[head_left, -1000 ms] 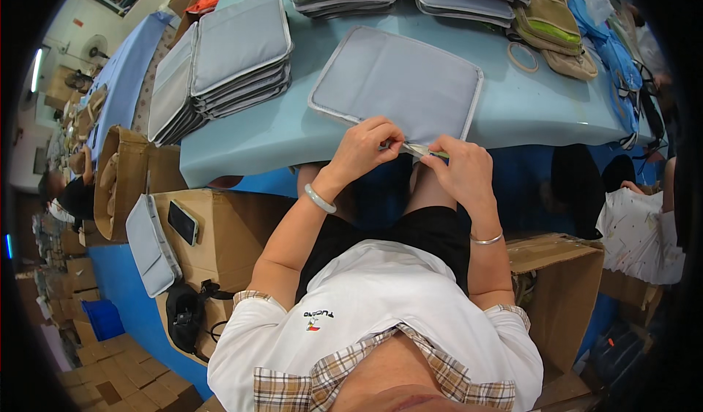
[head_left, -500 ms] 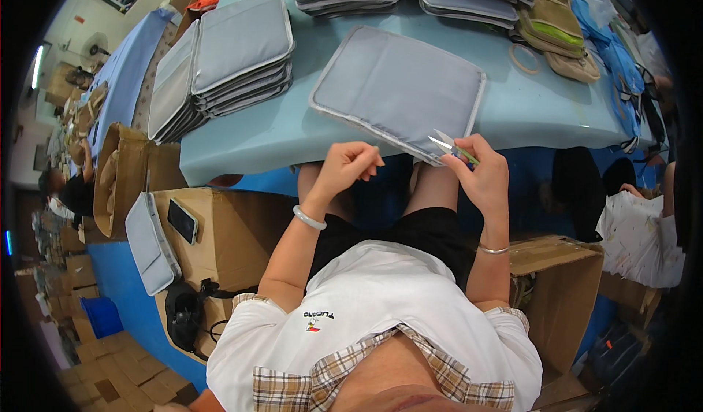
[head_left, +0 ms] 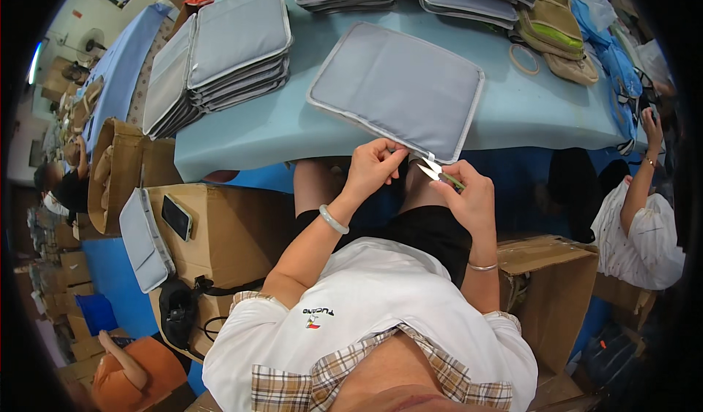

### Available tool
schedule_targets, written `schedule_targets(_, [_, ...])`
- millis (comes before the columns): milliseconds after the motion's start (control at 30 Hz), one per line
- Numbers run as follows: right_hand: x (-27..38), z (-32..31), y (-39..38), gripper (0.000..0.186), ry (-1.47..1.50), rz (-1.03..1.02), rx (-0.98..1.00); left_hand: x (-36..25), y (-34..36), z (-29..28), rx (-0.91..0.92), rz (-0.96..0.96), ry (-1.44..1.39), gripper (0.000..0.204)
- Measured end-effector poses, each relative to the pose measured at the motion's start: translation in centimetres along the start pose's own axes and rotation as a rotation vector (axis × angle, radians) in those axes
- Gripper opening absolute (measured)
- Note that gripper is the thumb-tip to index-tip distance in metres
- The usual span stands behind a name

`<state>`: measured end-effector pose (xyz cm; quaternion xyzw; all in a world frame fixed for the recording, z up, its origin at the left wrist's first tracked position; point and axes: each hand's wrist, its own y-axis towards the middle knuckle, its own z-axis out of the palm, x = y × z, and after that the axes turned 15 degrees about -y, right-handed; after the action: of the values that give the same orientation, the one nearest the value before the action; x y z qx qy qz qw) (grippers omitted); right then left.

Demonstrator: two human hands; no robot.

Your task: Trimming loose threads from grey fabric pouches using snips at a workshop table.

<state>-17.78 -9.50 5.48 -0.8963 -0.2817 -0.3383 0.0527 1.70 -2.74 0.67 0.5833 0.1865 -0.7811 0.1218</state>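
A flat grey fabric panel with light piped edges [head_left: 395, 82] lies on the light-blue table, its near corner at the front edge, where a small white tab shows. My left hand [head_left: 377, 164] is closed in a pinch at that near edge; what it grips is hidden or too small to name. Just right of it, my right hand [head_left: 469, 196] is closed around thread snips [head_left: 432, 170] with a green handle, their silver blades pointing up-left beside the tab, below the panel’s edge.
Grey panel stacks [head_left: 238, 31] stand left and behind; khaki bags [head_left: 549, 27] and a tape ring [head_left: 523, 58] lie right. Cardboard boxes flank my legs, a phone [head_left: 176, 217] atop the left one. Co-workers sit at far left, lower left [head_left: 139, 372] and right [head_left: 633, 243].
My left hand came away from the edge and has returned to it. The snips moved down-left. An orange-shirted person appeared at lower left; the right co-worker’s arm is raised.
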Motion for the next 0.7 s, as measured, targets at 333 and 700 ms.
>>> schedule_targets(333, [1.6,3.4,0.0,0.032,-0.084,-0.005,-0.184,0.4,-0.5,-1.0,0.001,0.058,0.138,0.015])
schedule_targets(700, [2.0,4.5,0.3,0.032,-0.211,-0.070,-0.258,0.5,-0.4,-1.7,0.032,0.109,0.165,0.013])
